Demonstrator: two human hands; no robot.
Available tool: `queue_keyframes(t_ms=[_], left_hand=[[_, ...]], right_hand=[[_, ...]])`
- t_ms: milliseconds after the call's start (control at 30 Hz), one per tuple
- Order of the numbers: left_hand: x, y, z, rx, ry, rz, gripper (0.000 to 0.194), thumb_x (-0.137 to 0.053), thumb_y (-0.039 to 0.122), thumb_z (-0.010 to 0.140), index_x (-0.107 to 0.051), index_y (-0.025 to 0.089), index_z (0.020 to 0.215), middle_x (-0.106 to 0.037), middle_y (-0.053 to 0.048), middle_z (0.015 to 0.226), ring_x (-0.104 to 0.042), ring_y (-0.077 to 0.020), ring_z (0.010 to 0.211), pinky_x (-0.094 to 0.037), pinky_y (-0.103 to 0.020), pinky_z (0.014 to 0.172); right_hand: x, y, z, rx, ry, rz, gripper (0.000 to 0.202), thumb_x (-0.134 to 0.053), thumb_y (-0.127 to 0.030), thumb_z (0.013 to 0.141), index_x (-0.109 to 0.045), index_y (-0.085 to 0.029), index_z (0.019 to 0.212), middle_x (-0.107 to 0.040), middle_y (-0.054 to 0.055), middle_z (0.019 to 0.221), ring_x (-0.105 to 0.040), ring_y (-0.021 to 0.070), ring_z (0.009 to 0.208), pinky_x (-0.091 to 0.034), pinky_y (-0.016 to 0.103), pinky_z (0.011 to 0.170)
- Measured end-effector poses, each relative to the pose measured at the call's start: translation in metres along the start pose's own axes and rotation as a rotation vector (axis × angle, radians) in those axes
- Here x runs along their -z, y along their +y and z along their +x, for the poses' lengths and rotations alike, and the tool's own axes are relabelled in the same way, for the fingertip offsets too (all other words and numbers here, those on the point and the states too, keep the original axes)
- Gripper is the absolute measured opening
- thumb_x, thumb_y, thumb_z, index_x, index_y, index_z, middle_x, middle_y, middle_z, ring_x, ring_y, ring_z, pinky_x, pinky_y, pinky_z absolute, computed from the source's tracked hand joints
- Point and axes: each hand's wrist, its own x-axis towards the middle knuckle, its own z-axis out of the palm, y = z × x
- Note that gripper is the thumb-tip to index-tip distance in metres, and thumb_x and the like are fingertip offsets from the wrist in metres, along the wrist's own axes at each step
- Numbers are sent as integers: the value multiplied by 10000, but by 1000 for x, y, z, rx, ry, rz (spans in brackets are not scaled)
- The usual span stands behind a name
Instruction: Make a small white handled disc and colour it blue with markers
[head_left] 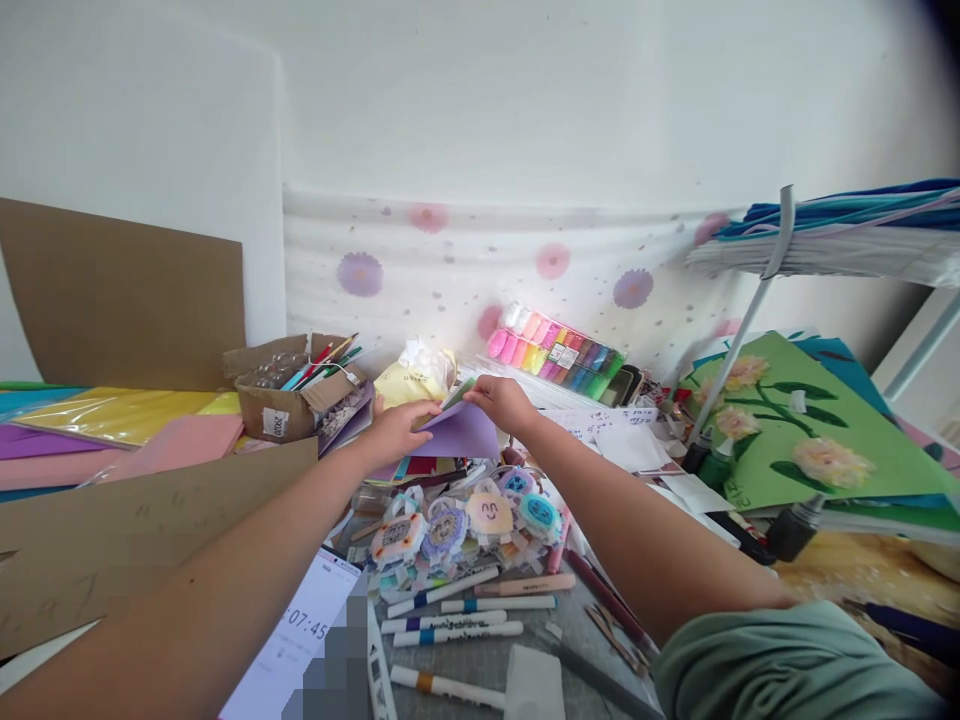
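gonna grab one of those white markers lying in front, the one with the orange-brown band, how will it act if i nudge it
The marker with the orange-brown band looks rigid and probably light, being a slim, straight barrel. It seems apt to roll, as the barrel looks round, though the translucent white piece at its right end may check it.

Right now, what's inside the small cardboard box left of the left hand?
Box: coloured pencils or pens and clear crumpled plastic at the top. Anything deeper is hidden by them and the front wall.
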Motion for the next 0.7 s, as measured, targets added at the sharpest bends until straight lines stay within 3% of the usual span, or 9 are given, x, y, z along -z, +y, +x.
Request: queue_keyframes(t_ms=[267, 400, 500, 600, 700], left_hand=[[11, -7, -9, -28, -125, -50, 395, -590, 323, 904, -517, 188, 1268, -508, -103, 1336, -540, -284, 1150, -468, -512, 936], [33, -14, -9, -64, -273, -158, 410, -594, 332, 899, -516, 190, 1276, -493, -99, 1360, -513, -305, 1189, -434, -536, 972], [53, -21, -10, -71, -359, -227, 343, -568, 336, 917, -554, 186, 1226, -553, -92, 1290, -571, -268, 1112, -483, -486, 925], [62, -28, -11, -19, -324, -235, 304, -552, 355, 926, -585, 173, 1168, -605, -78, 1198, -616, -240, 1013, -523, -437, 858], [56, -29, -11, 36, -169, -207, 285, -562, 343, 922, -590, 173, 1149, -612, -75, 1169, -624, -224, 976, -537, -414, 824]], right_hand=[[22, 17, -7, -75, 68, 97, 280, -562, -310, 931, -583, -160, 1166, -613, 80, 1162, -630, 211, 962, -541, 406, 810], [34, 23, -14, -110, 142, 136, 282, -566, -307, 929, -581, -157, 1168, -614, 80, 1158, -631, 211, 957, -543, 405, 804], [42, 23, -20, -124, 216, 158, 280, -568, -304, 928, -582, -153, 1163, -619, 78, 1143, -635, 207, 943, -547, 399, 792], [52, 19, -30, -113, 320, 168, 248, -569, -307, 928, -600, -141, 1109, -640, 63, 1070, -645, 184, 878, -553, 370, 752], [68, 9, -42, -85, 465, 164, 208, -565, -326, 923, -639, -132, 920, -662, 20, 843, -636, 151, 733, -533, 307, 661]])
